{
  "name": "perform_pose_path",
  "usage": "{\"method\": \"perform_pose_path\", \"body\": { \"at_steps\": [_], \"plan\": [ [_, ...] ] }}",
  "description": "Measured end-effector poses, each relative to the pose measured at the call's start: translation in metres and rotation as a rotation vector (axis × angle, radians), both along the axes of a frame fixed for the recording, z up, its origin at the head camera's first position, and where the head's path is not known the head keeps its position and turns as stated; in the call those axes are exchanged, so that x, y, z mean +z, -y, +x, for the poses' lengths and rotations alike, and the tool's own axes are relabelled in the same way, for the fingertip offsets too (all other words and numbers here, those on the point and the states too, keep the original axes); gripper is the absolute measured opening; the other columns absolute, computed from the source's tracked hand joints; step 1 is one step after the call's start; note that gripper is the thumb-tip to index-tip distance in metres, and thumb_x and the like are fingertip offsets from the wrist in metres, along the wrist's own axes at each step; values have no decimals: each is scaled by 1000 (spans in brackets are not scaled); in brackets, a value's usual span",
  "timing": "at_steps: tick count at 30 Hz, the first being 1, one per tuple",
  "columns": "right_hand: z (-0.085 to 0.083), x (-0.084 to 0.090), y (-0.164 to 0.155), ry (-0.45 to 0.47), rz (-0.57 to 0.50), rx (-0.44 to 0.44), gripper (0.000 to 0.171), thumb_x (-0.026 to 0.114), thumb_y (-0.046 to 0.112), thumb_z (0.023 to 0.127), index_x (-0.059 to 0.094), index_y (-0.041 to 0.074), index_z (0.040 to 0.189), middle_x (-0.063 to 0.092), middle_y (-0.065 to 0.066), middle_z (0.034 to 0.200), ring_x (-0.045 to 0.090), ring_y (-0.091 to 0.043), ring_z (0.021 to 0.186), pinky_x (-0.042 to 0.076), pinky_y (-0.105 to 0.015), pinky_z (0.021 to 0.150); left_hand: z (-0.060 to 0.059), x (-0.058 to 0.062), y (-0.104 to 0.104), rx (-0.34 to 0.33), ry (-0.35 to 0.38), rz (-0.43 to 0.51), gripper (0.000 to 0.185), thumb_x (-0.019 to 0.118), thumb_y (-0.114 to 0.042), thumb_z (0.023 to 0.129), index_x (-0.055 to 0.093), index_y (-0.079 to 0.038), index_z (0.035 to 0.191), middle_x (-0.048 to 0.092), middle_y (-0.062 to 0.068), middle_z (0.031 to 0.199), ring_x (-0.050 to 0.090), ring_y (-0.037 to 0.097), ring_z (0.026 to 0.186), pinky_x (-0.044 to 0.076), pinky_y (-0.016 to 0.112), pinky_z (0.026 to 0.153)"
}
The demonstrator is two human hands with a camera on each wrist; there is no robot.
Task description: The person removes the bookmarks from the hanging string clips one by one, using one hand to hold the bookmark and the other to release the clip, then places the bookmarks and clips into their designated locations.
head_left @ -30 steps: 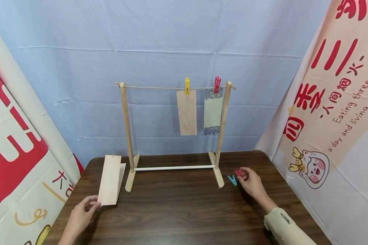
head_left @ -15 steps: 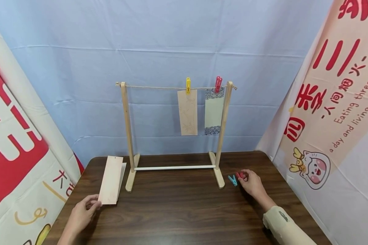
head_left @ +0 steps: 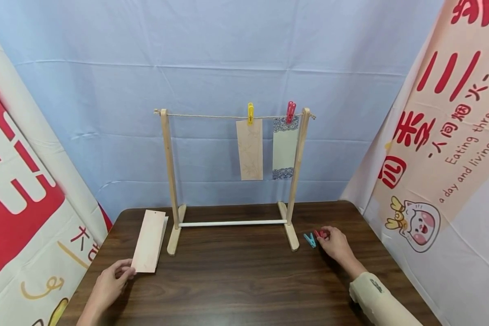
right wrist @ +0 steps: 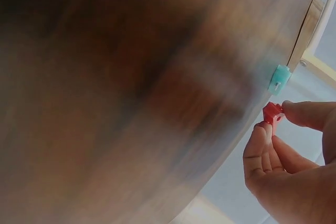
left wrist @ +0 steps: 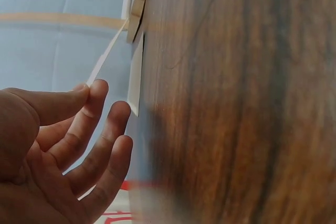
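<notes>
My left hand [head_left: 111, 281] pinches the near left corner of a pale pink paper card [head_left: 148, 242] between thumb and finger. In the left wrist view the card [left wrist: 105, 59] is seen edge-on, lifted above another card [left wrist: 136, 77] that lies on the table. At the right, my right hand [head_left: 335, 244] pinches a red clothespin [head_left: 319, 233] between thumb and fingertips. The same red clothespin [right wrist: 272, 114] shows in the right wrist view, close to the tabletop. Just left of it lies a blue clothespin [head_left: 309, 239], not touched by the hand.
A wooden stand [head_left: 169, 167] with a string [head_left: 203, 117] across its top is at the table's back. A yellow clothespin [head_left: 250, 113] holds a pink card [head_left: 250, 151] there; a red clothespin [head_left: 291, 112] holds a blue-patterned card [head_left: 284, 147]. A fabric backdrop [head_left: 228, 36] hangs behind.
The far end of the card in my left hand has sunk and swung slightly right over the card beneath. My right hand stays nearly in place with the red clothespin.
</notes>
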State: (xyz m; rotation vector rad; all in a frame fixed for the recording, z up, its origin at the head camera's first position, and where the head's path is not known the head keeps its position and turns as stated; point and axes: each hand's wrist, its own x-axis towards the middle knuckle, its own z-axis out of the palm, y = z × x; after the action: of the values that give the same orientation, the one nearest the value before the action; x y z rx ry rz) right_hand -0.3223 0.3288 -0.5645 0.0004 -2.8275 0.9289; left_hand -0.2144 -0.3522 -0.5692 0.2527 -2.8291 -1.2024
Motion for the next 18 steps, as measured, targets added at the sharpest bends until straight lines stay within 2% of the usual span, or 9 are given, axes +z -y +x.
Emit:
{"method": "perform_pose_path", "body": {
  "at_steps": [11, 18],
  "plan": [
    [-2, 0, -2, 14, 10, 3, 39, 72, 5, 99, 63, -16, 131, 66, -26, 102, 66, -28, 83, 55, -41, 71, -2, -1, 4, -8, 17, -25, 39, 67, -17, 108, 64, 8, 137, 79, 7, 99, 68, 14, 83, 48, 26, 61],
    [-4, 0, -1, 9, 19, 6, 38, 72, 6, 99, 64, -15, 129, 66, -24, 100, 66, -28, 82, 55, -41, 71, -4, -3, 7, -18, 16, -54, 39, 67, -19, 109, 65, 8, 137, 79, 5, 98, 70, 16, 88, 44, 27, 68]
  ]
}}
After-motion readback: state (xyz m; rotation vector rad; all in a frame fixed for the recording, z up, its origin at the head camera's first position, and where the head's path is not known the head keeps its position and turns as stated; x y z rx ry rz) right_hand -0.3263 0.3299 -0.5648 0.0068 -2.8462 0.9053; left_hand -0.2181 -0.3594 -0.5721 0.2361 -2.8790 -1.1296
